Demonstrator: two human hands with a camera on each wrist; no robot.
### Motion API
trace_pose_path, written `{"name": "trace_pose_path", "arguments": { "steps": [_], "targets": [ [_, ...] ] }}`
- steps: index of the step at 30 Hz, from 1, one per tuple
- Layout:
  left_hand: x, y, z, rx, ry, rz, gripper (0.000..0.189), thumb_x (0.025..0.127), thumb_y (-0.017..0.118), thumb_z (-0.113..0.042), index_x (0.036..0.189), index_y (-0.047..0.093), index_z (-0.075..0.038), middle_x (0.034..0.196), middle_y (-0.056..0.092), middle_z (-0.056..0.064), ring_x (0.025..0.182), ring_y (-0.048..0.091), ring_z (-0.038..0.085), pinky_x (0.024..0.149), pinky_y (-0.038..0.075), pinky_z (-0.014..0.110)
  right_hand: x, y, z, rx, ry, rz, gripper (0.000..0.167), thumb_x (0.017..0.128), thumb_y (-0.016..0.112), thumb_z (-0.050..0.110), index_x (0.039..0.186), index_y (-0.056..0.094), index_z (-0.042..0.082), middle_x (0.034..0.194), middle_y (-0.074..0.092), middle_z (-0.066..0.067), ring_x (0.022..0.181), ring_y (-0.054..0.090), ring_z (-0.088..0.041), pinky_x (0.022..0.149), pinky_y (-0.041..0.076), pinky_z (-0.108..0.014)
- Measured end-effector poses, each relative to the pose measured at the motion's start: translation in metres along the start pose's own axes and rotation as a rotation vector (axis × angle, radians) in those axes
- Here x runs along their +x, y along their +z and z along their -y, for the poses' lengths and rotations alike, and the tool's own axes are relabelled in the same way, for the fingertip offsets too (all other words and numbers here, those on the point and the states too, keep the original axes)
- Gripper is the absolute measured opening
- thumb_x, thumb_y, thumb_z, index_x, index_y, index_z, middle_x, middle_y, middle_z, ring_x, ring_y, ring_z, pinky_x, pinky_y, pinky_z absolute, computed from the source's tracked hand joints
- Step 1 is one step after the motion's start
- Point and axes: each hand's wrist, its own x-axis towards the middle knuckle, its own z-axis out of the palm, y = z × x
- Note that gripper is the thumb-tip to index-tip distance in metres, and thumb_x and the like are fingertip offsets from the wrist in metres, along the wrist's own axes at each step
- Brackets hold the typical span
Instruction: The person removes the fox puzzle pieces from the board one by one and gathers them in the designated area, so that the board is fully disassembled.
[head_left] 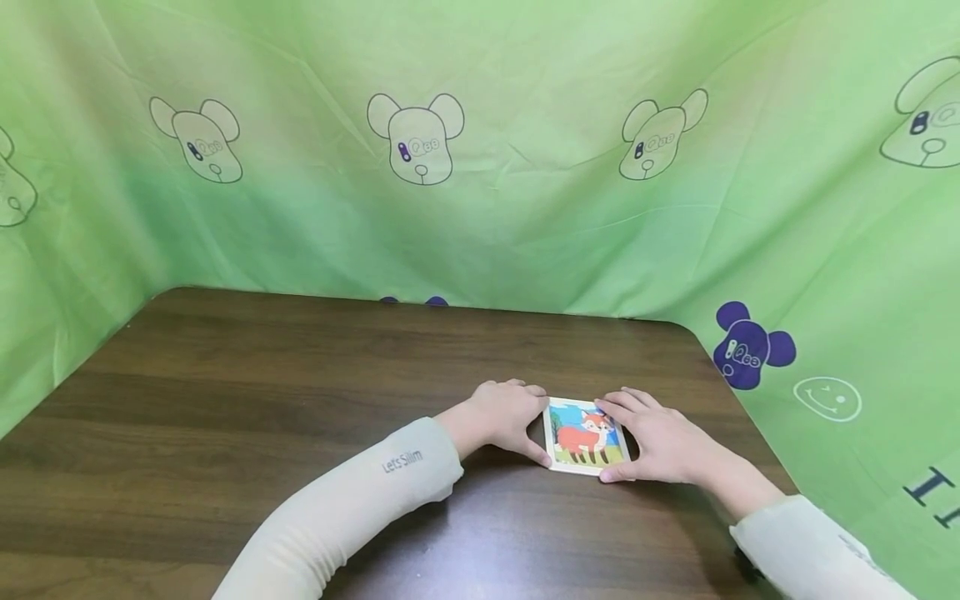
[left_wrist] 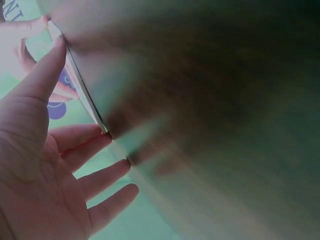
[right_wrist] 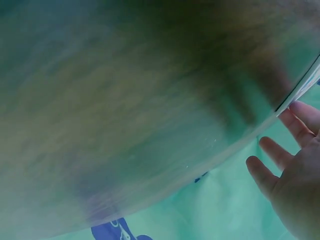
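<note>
A small square picture puzzle (head_left: 587,433) with a white frame and an orange fox on it lies flat on the brown table in the head view. My left hand (head_left: 506,417) holds its left side, thumb at the near corner and index finger at the far one. From the right, my right hand (head_left: 663,437) grips it with the thumb at the near edge and the index finger at the far edge. The left wrist view shows the puzzle's thin edge (left_wrist: 82,87) between thumb and fingers, the other fingers spread on the tabletop. The right thumb is out of the right wrist view.
The dark wood table (head_left: 300,400) has rounded far corners and a glossy surface. Green cloth (head_left: 510,225) printed with bear heads hangs behind it and along both sides. A small dark object (head_left: 746,567) shows beneath the right sleeve.
</note>
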Motion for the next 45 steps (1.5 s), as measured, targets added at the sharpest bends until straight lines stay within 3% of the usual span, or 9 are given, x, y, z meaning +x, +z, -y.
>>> {"name": "trace_pose_path", "arguments": {
  "steps": [5,15,26,45],
  "targets": [
    [-0.002,0.000,0.004,-0.001,0.004,-0.001,0.086,0.075,0.066,-0.077,0.140,0.054,-0.023,0.152,0.047,-0.011,0.137,0.048,0.016,0.095,0.051,0.042,0.005,0.000,0.004,0.014,0.010,0.000,0.105,0.065,0.073,0.078,0.140,0.055,0.006,0.137,0.055,-0.008,0.129,0.048,-0.033,0.085,0.049,-0.062],
    [-0.012,-0.002,0.017,-0.070,0.005,0.034,0.087,0.078,0.068,-0.070,0.148,0.048,-0.021,0.156,0.044,-0.008,0.144,0.042,0.014,0.103,0.048,0.044,0.015,0.000,0.017,0.018,0.025,0.005,0.105,0.064,0.073,0.077,0.139,0.055,0.006,0.138,0.055,-0.010,0.129,0.049,-0.033,0.080,0.050,-0.061],
    [-0.027,-0.002,0.038,-0.105,-0.043,0.079,0.086,0.078,0.071,-0.068,0.149,0.047,-0.024,0.158,0.040,-0.010,0.145,0.041,0.013,0.103,0.048,0.044,0.035,0.005,0.035,0.020,0.012,0.020,0.101,0.065,0.075,0.074,0.139,0.055,0.007,0.138,0.055,-0.006,0.128,0.049,-0.031,0.082,0.049,-0.058],
    [-0.052,0.000,0.072,-0.197,-0.106,0.099,0.085,0.080,0.075,-0.059,0.150,0.046,-0.021,0.159,0.039,-0.006,0.145,0.040,0.018,0.110,0.042,0.047,0.072,0.007,0.064,0.034,-0.024,0.056,0.101,0.067,0.074,0.073,0.141,0.053,0.008,0.143,0.051,-0.005,0.129,0.048,-0.030,0.085,0.049,-0.054]
  ]
}}
